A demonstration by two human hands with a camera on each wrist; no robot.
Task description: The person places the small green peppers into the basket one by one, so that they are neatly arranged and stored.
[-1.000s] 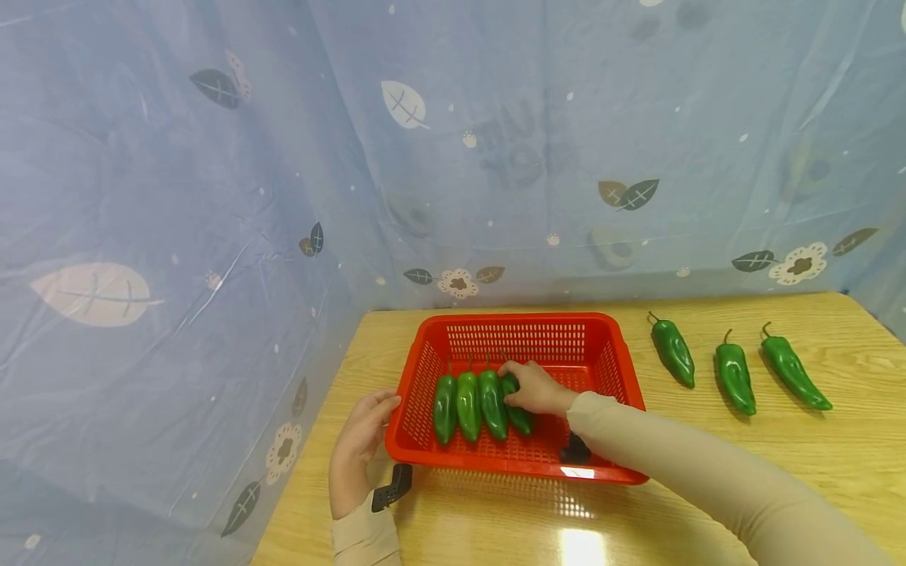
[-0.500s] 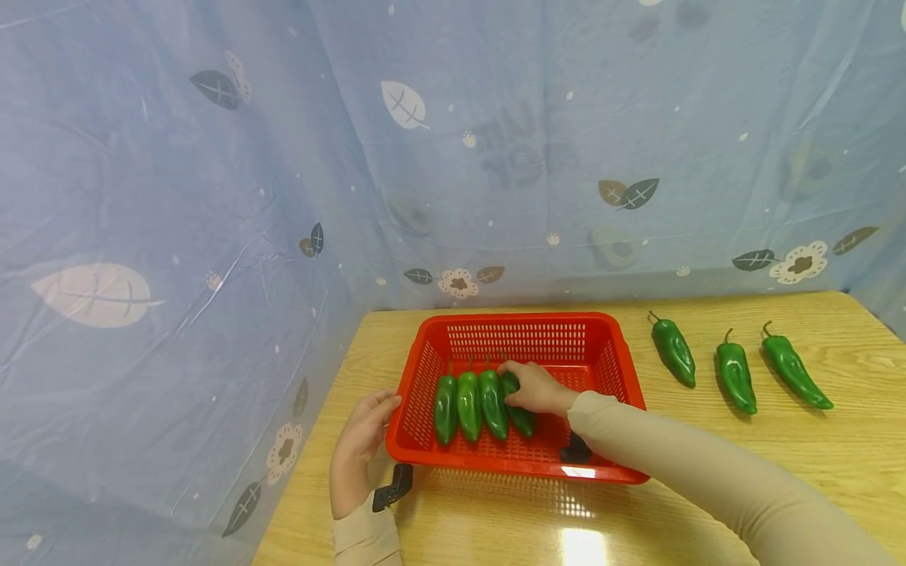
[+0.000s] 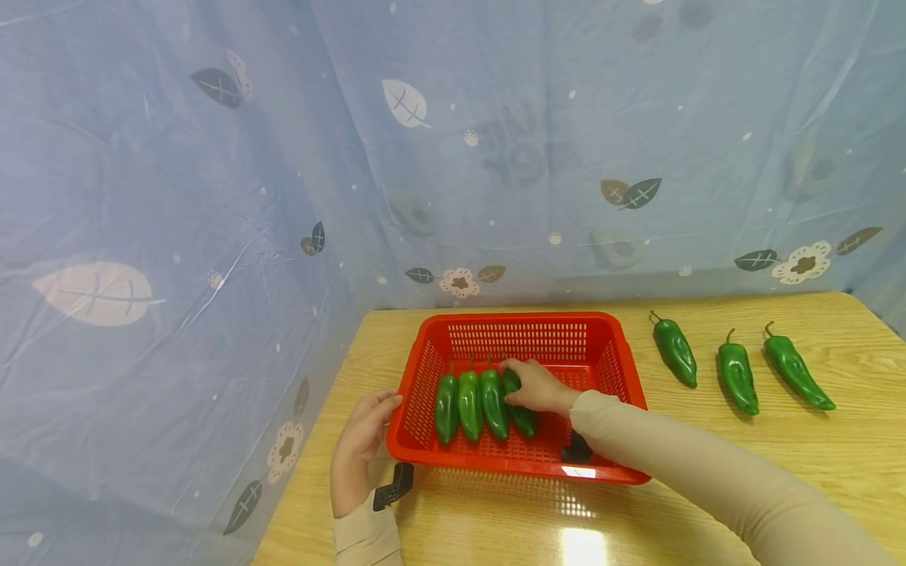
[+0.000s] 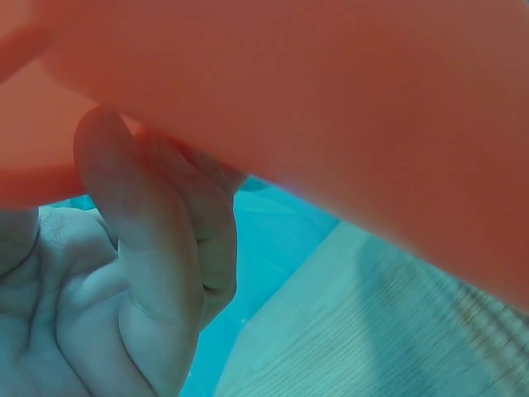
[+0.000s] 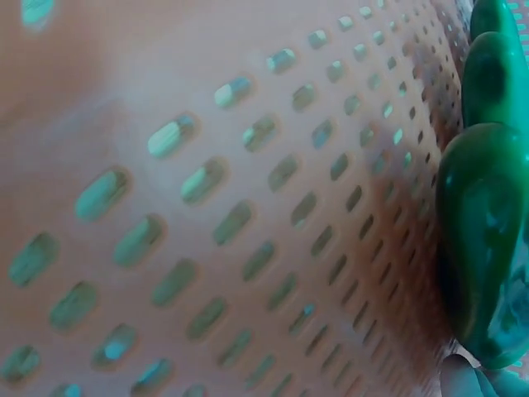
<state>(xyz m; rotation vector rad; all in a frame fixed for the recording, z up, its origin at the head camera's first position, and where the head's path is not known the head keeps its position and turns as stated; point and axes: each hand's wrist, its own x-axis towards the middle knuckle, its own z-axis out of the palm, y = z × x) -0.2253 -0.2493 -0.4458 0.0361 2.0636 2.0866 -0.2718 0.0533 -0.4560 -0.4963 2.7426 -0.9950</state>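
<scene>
A red plastic basket (image 3: 524, 317) with slotted walls stands on the table. Inside its left half several green chili peppers (image 3: 470, 405) lie side by side, stems toward the far wall. My right hand (image 3: 539, 387) reaches in and grips the rightmost pepper (image 3: 525, 423), partly hiding it. In the right wrist view a glossy pepper (image 5: 483, 240) stands large at the right edge, with a bit of a finger (image 5: 463, 376) below it. My left hand (image 3: 364, 428) holds the basket's left rim; the left wrist view shows its bent fingers (image 4: 145, 207) against the rim (image 4: 331, 149).
To the basket's right, a pepper (image 3: 675, 351), a second pepper (image 3: 738, 378) and a third pepper (image 3: 797, 372) lie apart on the wooden table (image 3: 495, 527). Blue patterned sheeting (image 3: 495, 181) rises behind and at the left. Black wrist mounts (image 3: 393, 487) sit by both wrists.
</scene>
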